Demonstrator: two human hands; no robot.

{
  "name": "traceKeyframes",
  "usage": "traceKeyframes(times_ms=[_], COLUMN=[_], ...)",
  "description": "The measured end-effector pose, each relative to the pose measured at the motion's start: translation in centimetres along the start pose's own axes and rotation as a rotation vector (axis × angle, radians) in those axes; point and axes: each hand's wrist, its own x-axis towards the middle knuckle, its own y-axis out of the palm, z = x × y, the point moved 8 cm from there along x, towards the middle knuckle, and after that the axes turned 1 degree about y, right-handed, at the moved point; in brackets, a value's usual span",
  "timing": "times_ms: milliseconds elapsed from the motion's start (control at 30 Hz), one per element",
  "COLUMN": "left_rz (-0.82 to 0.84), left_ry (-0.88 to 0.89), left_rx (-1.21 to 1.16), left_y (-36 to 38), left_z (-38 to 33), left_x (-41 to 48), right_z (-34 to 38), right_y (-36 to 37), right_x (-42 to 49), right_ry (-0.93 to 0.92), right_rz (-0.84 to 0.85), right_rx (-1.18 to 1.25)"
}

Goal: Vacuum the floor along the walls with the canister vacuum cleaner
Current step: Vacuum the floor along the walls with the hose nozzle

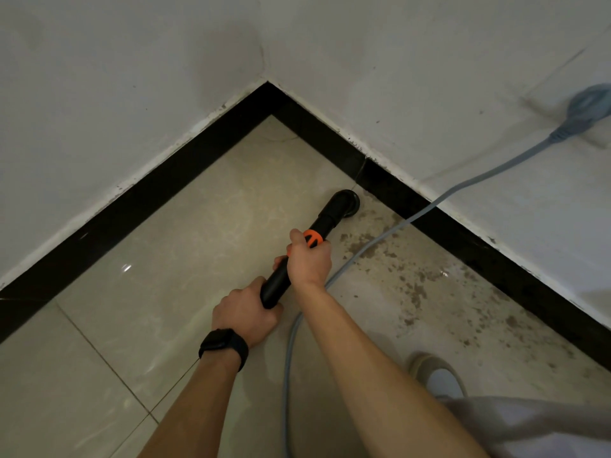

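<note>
White walls (132,94) meet at 12 o'clock above the tiled floor (148,259) (stained brown toward 4 o'clock), edged with black skirting (165,180). A grey cord (363,249) runs from 6 to 2 o'clock. The vacuum wand (325,219) points toward 1 o'clock. The right hand (309,259) grips its orange collar (312,238), and the left hand (246,312) grips its near end. The nozzle (347,200) sits on the floor just beside the skirting.

This seems to be a room in a house or flat: two white plastered walls (99,94) meet in a corner, with a black skirting board (148,186), glossy beige floor tiles (158,266) with dirty spots, and a grey cable (515,157) plugged into the wall.
</note>
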Motion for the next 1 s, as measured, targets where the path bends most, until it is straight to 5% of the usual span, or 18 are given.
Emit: traceKeyframes(times_ms=[1000], left_rz=[0.01], left_ry=[0.103], left_rx=[0.087], left_y=[-0.4], left_z=[-3.5], left_x=[2.3], right_z=[2.4], right_y=[-1.2], right_x=[2.5], right_ry=[-0.034], right_rz=[0.017], right_rx=[0.092])
